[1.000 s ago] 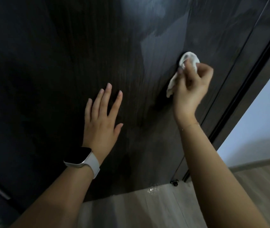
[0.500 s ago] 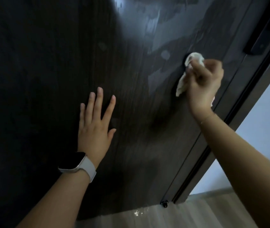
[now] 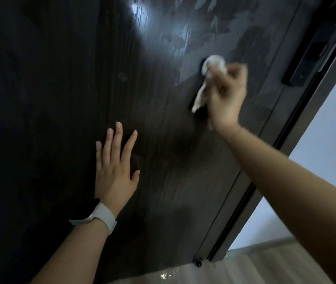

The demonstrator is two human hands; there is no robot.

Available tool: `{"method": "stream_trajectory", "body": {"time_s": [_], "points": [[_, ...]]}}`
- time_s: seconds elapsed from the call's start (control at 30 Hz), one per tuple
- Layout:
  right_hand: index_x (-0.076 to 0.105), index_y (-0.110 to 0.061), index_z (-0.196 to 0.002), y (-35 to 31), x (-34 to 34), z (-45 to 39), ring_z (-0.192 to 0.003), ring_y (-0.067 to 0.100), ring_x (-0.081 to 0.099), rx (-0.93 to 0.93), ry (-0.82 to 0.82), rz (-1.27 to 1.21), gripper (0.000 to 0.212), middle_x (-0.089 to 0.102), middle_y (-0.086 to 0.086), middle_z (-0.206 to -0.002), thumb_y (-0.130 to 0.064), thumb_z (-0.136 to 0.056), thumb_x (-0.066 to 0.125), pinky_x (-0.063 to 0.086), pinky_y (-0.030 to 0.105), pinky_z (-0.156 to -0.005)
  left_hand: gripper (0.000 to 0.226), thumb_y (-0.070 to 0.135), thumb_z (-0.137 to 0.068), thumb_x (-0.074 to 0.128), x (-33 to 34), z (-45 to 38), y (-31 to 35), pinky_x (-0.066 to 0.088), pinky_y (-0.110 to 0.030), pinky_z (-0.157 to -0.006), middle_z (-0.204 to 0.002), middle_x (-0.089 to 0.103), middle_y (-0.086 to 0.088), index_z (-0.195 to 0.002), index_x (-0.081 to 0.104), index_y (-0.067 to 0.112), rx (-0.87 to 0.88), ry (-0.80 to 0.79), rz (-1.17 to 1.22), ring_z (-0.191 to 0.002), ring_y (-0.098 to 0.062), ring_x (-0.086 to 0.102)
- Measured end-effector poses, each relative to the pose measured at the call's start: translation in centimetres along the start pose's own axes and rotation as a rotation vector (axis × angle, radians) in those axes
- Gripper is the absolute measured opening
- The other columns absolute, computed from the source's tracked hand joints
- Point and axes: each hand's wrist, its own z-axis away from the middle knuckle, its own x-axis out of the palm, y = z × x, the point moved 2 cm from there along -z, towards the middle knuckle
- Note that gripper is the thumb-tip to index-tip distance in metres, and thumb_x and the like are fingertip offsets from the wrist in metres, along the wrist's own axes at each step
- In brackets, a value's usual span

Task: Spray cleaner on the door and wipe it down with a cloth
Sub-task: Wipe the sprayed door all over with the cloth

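The right hand [image 3: 225, 99] was clenched around a white cloth [image 3: 208, 78], holding it bunched against the dark door [image 3: 60, 99] in the upper right area (motion blur obscured the individual fingers). One end of the cloth hung below the fist. The left hand [image 3: 114, 167] lay flat on the door, lower and toward the centre, fingers straight and spread, grasping nothing. A watch [image 3: 93, 215] with a white strap sat on the left wrist. Wet streaks [image 3: 183, 37] showed on the door above the cloth. A black handle [image 3: 314, 54] was mounted near the door edge. Pale flooring [image 3: 245, 269] ran below.
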Motion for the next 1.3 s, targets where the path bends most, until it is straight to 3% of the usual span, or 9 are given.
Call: {"method": "stream_trajectory", "body": {"time_s": [0.13,0.2,0.37,0.5,0.63,0.8,0.97,1.2,1.3], "points": [[0.072,-0.01,-0.105,-0.3,0.7,-3.1,-0.092,0.025,0.053,0.066,0.144,0.023,0.027,0.045,-0.003,-0.098,-0.002,-0.085,0.056,0.05,0.039,-0.084,0.114,0.031,-0.072,0.083,-0.2,0.2,0.2,0.009,-0.057,-0.119,-0.164,-0.005,-0.011,-0.156,0.007,0.024,-0.008,0.008,0.005,-0.151,-0.03,-0.002],[0.068,-0.011,-0.116,-1.7,1.9,0.4,-0.093,0.034,0.054,-0.12,-0.011,-0.004,0.035,0.052,0.011,-0.104,0.0,-0.088,0.05,0.049,0.048,-0.079,0.109,0.032,-0.073,0.082,-0.5,-0.2,0.9,0.01,-0.058,-0.119,-0.164,-0.002,-0.013,-0.156,0.011,0.024,-0.033,0.034,0.001,-0.151,-0.031,0.001],[0.071,-0.012,-0.116,-1.7,0.9,6.6,-0.103,0.031,0.049,-0.449,-0.457,0.023,0.033,0.057,0.017,-0.114,-0.003,-0.089,0.054,0.045,0.033,-0.082,0.11,0.04,-0.073,0.08,-1.1,-2.5,1.7,0.006,-0.061,-0.118,-0.164,-0.007,-0.012,-0.156,0.009,0.026,0.079,0.072,-0.022,-0.151,-0.03,-0.003],[0.057,-0.051,-0.097,2.4,-3.3,0.0,-0.081,0.031,0.064,-0.024,-0.094,0.068,0.036,0.053,0.017,-0.102,-0.016,-0.094,0.054,0.053,0.033,-0.066,0.112,0.045,-0.074,0.078,-0.8,-3.2,1.4,0.004,-0.059,-0.118,-0.163,-0.014,-0.01,-0.157,0.007,0.023,0.034,0.041,0.012,-0.15,-0.028,-0.011],[0.06,-0.029,-0.089,4.6,-4.6,-5.1,-0.079,0.027,0.061,0.231,0.152,0.228,0.012,0.05,0.016,-0.091,-0.03,-0.094,0.048,0.053,0.043,-0.075,0.112,0.05,-0.074,0.076,-0.8,-3.4,1.8,0.001,-0.056,-0.119,-0.163,-0.016,-0.009,-0.157,0.006,0.024,0.017,0.018,-0.028,-0.15,-0.028,-0.013],[0.061,-0.004,-0.129,-1.0,1.6,-2.6,-0.105,0.038,0.046,-0.152,-0.017,0.187,0.045,0.05,0.026,-0.117,0.004,-0.086,0.048,0.039,0.039,-0.094,0.113,0.039,-0.072,0.081,-0.7,-3.1,1.8,0.005,-0.055,-0.12,-0.164,-0.01,-0.009,-0.157,0.008,0.026,0.002,0.066,-0.055,-0.151,-0.028,-0.007],[0.062,-0.003,-0.128,-3.8,3.4,3.5,-0.103,0.032,0.045,-0.569,-0.395,0.148,0.05,0.058,0.024,-0.115,0.012,-0.081,0.064,0.04,0.038,-0.083,0.114,0.035,-0.069,0.083,-0.9,-2.9,2.2,0.008,-0.054,-0.12,-0.164,-0.007,-0.009,-0.157,0.011,0.026,-0.027,0.065,-0.071,-0.151,-0.028,-0.003],[0.065,-0.008,-0.125,-2.4,1.9,-6.5,-0.102,0.029,0.044,-0.196,0.033,0.166,0.041,0.055,0.022,-0.115,0.008,-0.09,0.053,0.03,0.014,-0.09,0.11,0.035,-0.073,0.082,-1.0,-2.9,1.7,0.012,-0.054,-0.12,-0.164,-0.005,-0.009,-0.157,0.01,0.027,-0.001,0.054,-0.076,-0.151,-0.029,0.0],[0.061,-0.007,-0.131,-4.7,3.5,-5.3,-0.104,0.027,0.039,-0.28,-0.085,0.157,0.053,0.055,0.024,-0.118,0.012,-0.083,0.052,0.035,0.024,-0.09,0.111,0.036,-0.073,0.081,-1.0,-2.8,1.8,0.011,-0.053,-0.12,-0.164,-0.007,-0.009,-0.157,0.009,0.027,-0.012,0.023,-0.099,-0.151,-0.029,-0.002]]}}
